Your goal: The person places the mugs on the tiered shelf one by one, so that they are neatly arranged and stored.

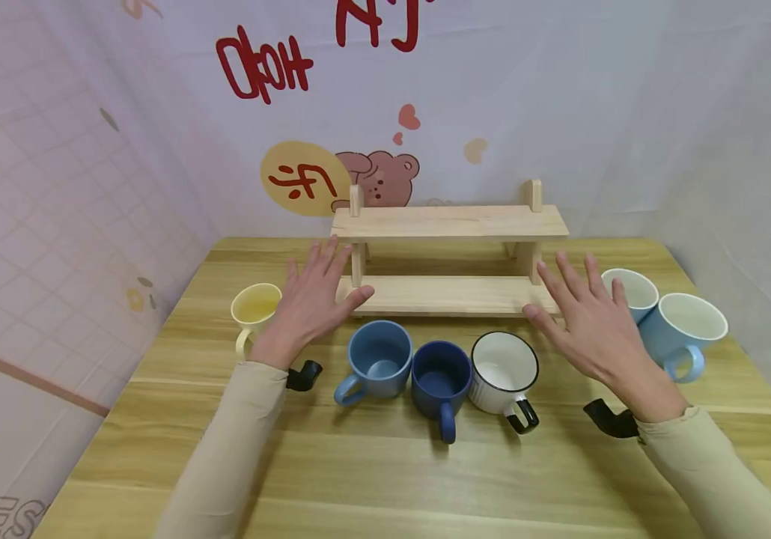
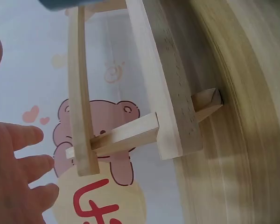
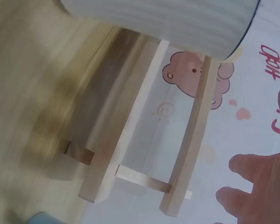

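Beige sleeves (image 1: 230,442) lie nearest the view, leading to the left hand (image 1: 311,303) and the right hand (image 1: 590,329), both spread, fingers extended, gripping nothing. They hover near opposite ends of a two-tier wooden shelf (image 1: 449,222), which stands at the back of the tabletop (image 1: 426,486). Just in front of it, between the hands, sit a mid-blue mug (image 1: 380,367), a navy mug (image 1: 441,385) and a white mug (image 1: 501,374) with a black rim, all upright, handles toward the person. Farther out, a yellow cup (image 1: 256,305) stands beside the left wrist; past the right hand are a partly hidden pale cup (image 1: 630,290) and a light-blue mug (image 1: 678,337).

Judging by their look, the mugs are rigid, smooth, fairly weighty and chippable: best held by the handle, or round the body with full finger contact. The shelf seems stiff but light, so steady it by its end uprights.
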Motion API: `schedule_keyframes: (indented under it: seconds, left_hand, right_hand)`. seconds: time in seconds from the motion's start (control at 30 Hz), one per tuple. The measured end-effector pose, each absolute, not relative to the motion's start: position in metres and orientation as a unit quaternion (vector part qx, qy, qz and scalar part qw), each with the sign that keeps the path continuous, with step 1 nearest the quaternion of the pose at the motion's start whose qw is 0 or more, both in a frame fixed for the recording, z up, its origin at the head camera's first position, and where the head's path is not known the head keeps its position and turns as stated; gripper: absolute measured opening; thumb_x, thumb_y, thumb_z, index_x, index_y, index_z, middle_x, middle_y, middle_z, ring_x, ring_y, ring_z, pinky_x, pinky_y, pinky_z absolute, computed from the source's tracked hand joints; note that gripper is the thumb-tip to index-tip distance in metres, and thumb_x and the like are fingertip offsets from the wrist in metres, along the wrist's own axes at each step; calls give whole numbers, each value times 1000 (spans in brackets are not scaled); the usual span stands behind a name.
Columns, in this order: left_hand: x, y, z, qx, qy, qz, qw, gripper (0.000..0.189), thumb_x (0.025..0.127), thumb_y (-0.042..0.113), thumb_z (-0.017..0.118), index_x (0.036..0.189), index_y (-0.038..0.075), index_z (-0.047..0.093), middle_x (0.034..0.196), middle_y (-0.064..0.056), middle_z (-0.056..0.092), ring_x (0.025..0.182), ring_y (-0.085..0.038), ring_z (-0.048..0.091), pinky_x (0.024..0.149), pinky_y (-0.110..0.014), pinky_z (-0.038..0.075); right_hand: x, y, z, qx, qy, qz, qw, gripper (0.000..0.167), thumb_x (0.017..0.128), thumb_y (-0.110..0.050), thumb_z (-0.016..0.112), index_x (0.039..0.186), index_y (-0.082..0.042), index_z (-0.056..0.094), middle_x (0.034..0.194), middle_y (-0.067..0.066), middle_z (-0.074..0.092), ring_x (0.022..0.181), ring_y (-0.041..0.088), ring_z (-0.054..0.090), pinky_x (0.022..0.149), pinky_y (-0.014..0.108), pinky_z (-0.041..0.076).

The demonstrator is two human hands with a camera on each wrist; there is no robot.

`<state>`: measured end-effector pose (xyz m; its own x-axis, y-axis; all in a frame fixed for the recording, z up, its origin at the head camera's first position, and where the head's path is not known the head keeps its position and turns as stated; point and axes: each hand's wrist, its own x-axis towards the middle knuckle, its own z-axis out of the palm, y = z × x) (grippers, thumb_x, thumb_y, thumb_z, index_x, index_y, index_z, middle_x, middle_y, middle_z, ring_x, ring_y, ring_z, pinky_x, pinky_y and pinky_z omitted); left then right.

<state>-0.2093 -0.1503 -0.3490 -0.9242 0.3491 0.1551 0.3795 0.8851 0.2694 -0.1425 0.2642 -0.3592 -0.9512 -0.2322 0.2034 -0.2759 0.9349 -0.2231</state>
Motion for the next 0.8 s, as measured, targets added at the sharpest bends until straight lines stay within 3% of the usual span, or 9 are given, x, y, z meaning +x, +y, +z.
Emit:
schedule_keyframes:
  seconds: [0.2,0.53,0.73,0.8]
  left_hand:
    - [-228,-145,-345,-200,-969,-140,37,96,98,78,35,167,12,21,174,-9,7,160,-31,0,123,-68,2]
    - [-255,-136,-339,-203,-970,-136,9,100,97,82,29,167,11,20,174,-9,4,160,-28,-2,124,-66,1]
    - [-264,-135,-342,-199,-970,-141,4,99,98,79,30,166,8,20,174,-9,3,160,-27,-3,124,-66,0]
    - [-265,-135,-343,-199,-970,-141,2,99,99,78,31,166,7,19,174,-8,3,160,-26,-2,124,-65,-1]
  right_hand:
    - [-127,272,-360,139,-974,165,69,73,108,-52,45,167,-19,19,173,15,11,157,41,-7,116,78,3]
    - [-98,284,-367,167,-943,282,62,61,109,-32,51,163,-10,32,169,15,25,159,36,7,123,65,11]
    - [-80,287,-369,152,-935,317,45,55,109,-28,52,162,-21,38,166,8,35,153,41,28,107,72,33]
    - [-76,288,-369,145,-933,326,42,52,109,-27,54,160,-25,42,163,8,42,150,35,36,109,55,40]
